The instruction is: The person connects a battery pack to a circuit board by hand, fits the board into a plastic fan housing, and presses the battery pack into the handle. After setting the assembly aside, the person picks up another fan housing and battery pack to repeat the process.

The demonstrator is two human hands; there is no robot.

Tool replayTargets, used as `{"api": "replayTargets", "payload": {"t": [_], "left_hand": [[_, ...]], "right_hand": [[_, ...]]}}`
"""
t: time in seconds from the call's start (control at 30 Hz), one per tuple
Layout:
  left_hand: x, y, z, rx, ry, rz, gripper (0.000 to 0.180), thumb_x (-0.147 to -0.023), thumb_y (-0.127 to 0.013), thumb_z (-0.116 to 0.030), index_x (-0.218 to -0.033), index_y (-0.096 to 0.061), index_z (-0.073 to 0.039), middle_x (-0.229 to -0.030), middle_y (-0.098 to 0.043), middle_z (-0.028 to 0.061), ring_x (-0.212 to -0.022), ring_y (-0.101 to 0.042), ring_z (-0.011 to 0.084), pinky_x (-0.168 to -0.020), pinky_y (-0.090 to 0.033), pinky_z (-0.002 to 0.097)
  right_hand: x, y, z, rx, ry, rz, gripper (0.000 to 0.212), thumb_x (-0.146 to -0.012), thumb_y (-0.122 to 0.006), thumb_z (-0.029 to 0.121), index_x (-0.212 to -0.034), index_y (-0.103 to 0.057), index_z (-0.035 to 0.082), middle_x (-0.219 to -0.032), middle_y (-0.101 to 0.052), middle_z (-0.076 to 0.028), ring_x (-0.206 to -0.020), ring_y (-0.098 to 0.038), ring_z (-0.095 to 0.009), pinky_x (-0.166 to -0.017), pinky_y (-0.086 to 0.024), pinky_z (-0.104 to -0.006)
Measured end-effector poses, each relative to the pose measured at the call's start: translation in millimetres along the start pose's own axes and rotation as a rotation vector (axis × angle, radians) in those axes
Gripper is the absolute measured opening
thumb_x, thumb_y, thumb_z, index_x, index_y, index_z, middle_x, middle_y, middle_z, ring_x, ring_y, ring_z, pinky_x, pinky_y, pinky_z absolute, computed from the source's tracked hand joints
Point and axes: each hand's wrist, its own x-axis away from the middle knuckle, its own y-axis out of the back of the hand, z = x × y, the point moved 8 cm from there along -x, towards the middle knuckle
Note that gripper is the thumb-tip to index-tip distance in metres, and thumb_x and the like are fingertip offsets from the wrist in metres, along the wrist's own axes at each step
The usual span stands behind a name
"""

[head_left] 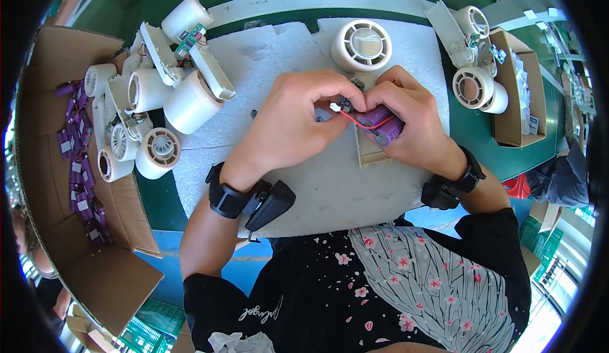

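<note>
Gripping a purple battery pack point(386, 131) at two o'clock from the head view's centre, the right hand point(415, 115) is closed; the left hand point(295, 121) bends its fingers around a white plug point(335, 106), its hold unclear. A red wire point(365, 125) crosses the pack. A round white unit point(361, 46) sits at one o'clock, a carton point(39, 121) at nine.

Pairs in the Middle, More at the Sides

One left hand point(292, 121) and one right hand point(412, 121) make two. Black wristbands point(227, 195): two. Purple cells point(388, 131) at the fingers: two. White plug point(335, 107): one. White drums point(363, 43): one toward the far edge of the table point(152, 204), at least seven toward its left edge, three toward its right. Large cardboard box point(47, 54) at the left edge: one. Small cardboard box point(535, 99) at the right edge: one. Purple packs point(79, 172) overlap, too many to count.
</note>
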Motion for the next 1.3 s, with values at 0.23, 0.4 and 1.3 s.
{"api": "replayTargets", "payload": {"t": [0.23, 0.4, 1.3], "left_hand": [[-3, 0, 9, 0.131, -0.018, -0.009, 0.016, -0.076, -0.063, 0.005, -0.092, -0.065, 0.001, -0.089, -0.066, 0.0069, -0.079, -0.063, 0.0132, -0.071, -0.051, 0.0251], [-1, -1, 11, 0.187, 0.059, 0.019, 0.013, -0.08, -0.069, -0.003, -0.092, -0.065, 0.002, -0.09, -0.066, 0.004, -0.08, -0.061, 0.0099, -0.07, -0.05, 0.0238], [-3, 4, 17, 0.266, 0.152, -0.082, 0.014, -0.088, -0.068, -0.008, -0.098, -0.07, 0.002, -0.087, -0.069, 0.0085, -0.074, -0.065, 0.0128, -0.067, -0.053, 0.0252]], "right_hand": [[1, 16, -5, -0.156, 0.079, -0.09, 0.028, -0.065, -0.08, 0.003, -0.086, -0.062, 0.005, -0.081, -0.061, -0.009, -0.077, -0.059, -0.021, -0.063, -0.047, -0.0286], [5, 27, -7, -0.17, 0.056, -0.105, 0.022, -0.072, -0.078, 0.007, -0.09, -0.065, 0.003, -0.077, -0.063, -0.009, -0.067, -0.06, -0.019, -0.057, -0.046, -0.0266], [3, 12, -4, 0.042, -0.15, -0.021, 0.007, -0.082, -0.068, 0.003, -0.089, -0.067, 0.001, -0.081, -0.057, -0.009, -0.062, -0.054, -0.016, -0.053, -0.042, -0.0267]]}}
